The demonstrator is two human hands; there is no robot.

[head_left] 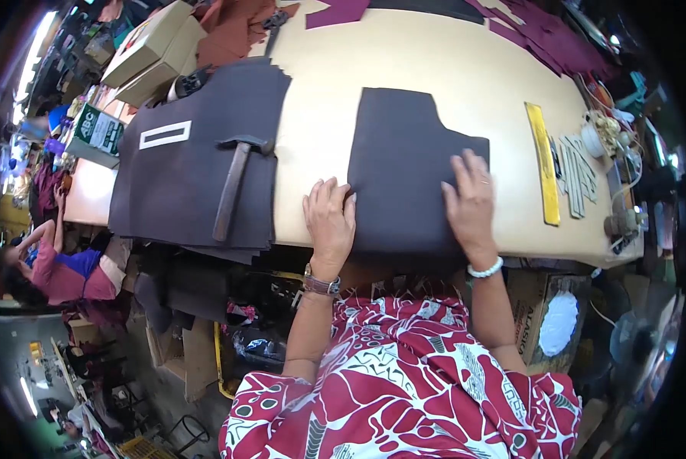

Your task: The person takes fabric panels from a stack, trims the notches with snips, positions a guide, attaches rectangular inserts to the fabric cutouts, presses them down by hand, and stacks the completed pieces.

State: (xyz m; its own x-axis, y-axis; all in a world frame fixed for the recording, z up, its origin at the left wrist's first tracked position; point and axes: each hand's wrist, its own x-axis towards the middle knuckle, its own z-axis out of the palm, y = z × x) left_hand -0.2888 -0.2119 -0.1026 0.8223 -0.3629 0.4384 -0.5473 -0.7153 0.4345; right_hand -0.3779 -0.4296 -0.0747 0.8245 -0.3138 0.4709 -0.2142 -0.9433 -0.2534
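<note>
One stack of dark sheets lay leftmost on the tabletop, bearing a white frame and, to its right, a hammer. Left hand: palm down, unclamped, thumb at the dark piece's left edge. The dark piece, notched upper right, lay flat between both hands. Right hand rested on its right side, thumb apart from fingers. Beyond lay a yellow ruler, then strips.
</note>
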